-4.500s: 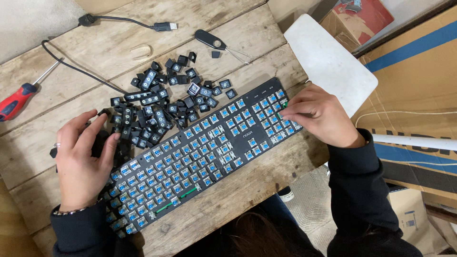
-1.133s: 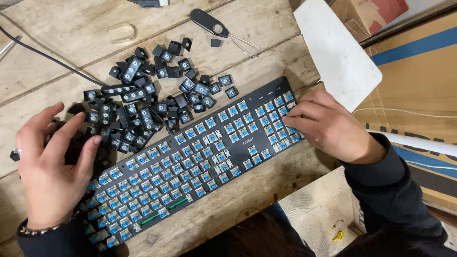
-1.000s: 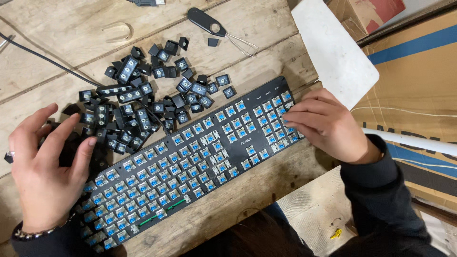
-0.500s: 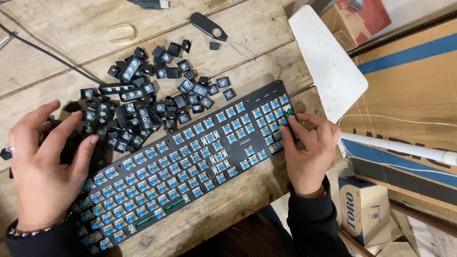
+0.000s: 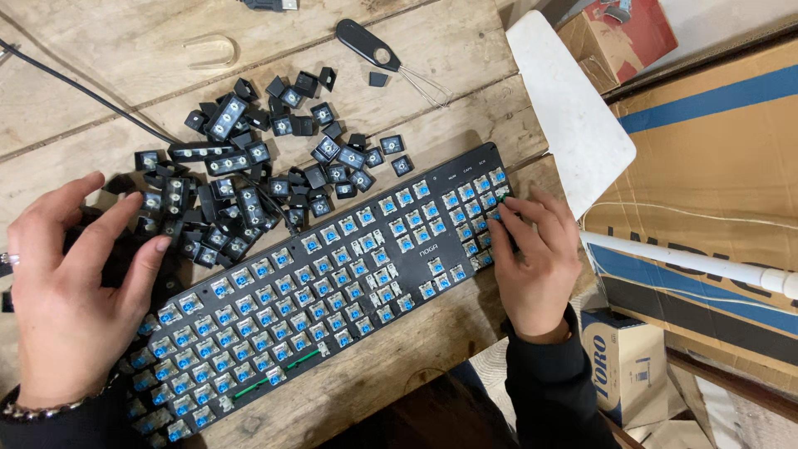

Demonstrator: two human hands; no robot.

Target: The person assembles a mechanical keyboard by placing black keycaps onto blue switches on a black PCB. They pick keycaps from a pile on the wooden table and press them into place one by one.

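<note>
A black keyboard lies diagonally on the wooden table, its keycaps off and blue switches showing. Behind it is a pile of loose black keycaps. My left hand rests flat with fingers spread over the keyboard's left end and the edge of the pile, a ring on one finger. My right hand lies on the keyboard's right end, fingertips on the switches of the number block. Neither hand visibly holds anything.
A black keycap puller with wire loops lies at the back, beside a single keycap. A black cable crosses the table's left. A white board leans at the right edge. Cardboard boxes stand beyond, with a small box below.
My right hand has turned, its wrist swinging toward me, and stays on the keyboard's right end. The left hand has hardly moved. The camera view has shifted slightly.
</note>
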